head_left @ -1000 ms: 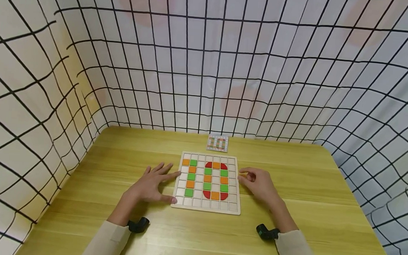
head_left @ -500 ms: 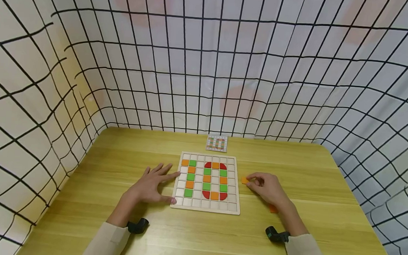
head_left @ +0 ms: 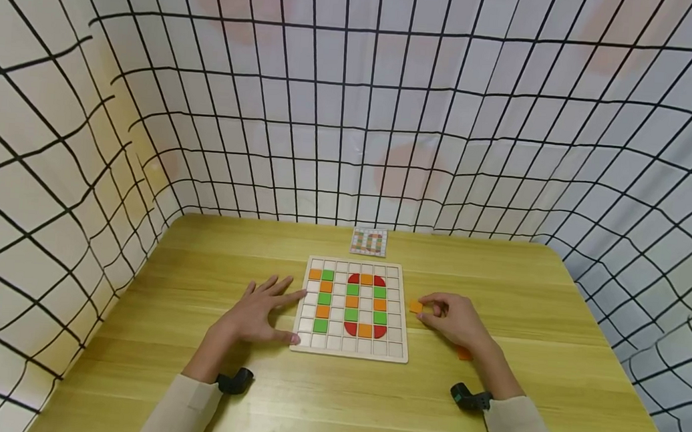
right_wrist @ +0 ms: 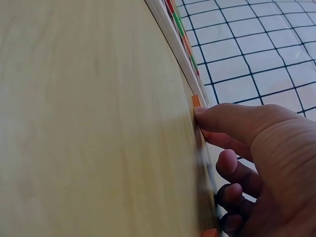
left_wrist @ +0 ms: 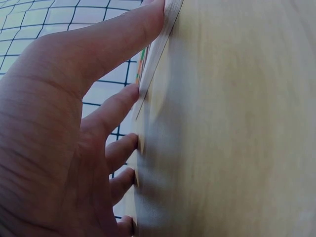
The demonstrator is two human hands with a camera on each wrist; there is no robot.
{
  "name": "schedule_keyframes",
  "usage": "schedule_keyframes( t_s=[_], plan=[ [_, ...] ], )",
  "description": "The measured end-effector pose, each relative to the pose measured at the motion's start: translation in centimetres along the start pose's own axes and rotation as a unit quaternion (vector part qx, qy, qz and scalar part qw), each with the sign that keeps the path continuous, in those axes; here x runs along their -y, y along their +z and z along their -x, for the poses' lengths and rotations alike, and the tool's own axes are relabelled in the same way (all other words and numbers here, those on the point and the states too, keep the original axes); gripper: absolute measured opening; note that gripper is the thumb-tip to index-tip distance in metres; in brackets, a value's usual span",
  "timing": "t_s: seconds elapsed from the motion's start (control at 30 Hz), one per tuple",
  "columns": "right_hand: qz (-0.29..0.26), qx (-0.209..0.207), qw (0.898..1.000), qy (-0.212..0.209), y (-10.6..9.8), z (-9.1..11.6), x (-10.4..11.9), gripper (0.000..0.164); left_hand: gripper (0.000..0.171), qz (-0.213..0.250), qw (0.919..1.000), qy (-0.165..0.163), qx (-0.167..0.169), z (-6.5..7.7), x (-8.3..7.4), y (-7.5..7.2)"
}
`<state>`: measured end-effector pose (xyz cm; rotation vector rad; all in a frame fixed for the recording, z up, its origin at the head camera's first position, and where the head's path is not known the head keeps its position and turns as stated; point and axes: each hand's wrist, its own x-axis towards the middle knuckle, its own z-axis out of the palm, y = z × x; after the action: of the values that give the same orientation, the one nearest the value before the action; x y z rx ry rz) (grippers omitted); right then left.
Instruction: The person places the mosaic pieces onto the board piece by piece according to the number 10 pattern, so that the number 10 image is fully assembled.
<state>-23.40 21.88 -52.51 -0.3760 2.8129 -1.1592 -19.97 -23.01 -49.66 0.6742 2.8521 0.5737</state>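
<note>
A pale wooden grid board (head_left: 397,351) lies on the table, with green, orange and red tiles forming a 1 and a 0. My left hand (head_left: 255,313) has its fingers spread; thumb and index fingertip touch the board's left edge, the other fingertips rest on the table in the left wrist view. To the right of the board, my right hand (head_left: 452,317) pinches an orange square tile (head_left: 415,306) between thumb and index finger, low at the table surface. Its other fingers are curled loosely. Another orange-red tile (head_left: 463,353) lies partly hidden beneath the right wrist.
A small card (head_left: 369,242) with a printed grid pattern lies behind the board. Black-lined white walls (head_left: 364,123) enclose the wooden table (head_left: 333,402) at the back and sides. Black wrist cameras (head_left: 470,397) sit on both wrists.
My right hand has moved from the board's right edge rightward, and the orange tile shows at its fingertips. The tile beneath the wrist has come into view. My left hand stays put.
</note>
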Motion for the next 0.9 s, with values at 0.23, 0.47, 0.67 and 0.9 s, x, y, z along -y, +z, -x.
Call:
schedule_keyframes(
  t_s=[0.23,0.47,0.67,0.9],
  plan=[
    [-0.011,-0.007,1.000,-0.003,0.2,0.0,-0.1,0.030,0.096,-0.004,1.0000,-0.004,0.002,-0.1,0.2,0.1],
    [-0.026,-0.014,0.999,-0.012,0.5,-0.1,0.5,0.030,0.095,-0.003,1.0000,-0.005,0.001,-0.1,0.1,0.1],
    [-0.048,-0.010,0.999,-0.023,1.3,-0.3,2.0,0.028,0.095,-0.005,1.0000,-0.005,0.001,-0.1,0.1,0.1],
    [-0.062,-0.001,0.997,-0.034,2.7,-0.5,4.1,0.025,0.096,-0.004,1.0000,-0.006,0.001,0.0,-0.1,0.0]
  ],
)
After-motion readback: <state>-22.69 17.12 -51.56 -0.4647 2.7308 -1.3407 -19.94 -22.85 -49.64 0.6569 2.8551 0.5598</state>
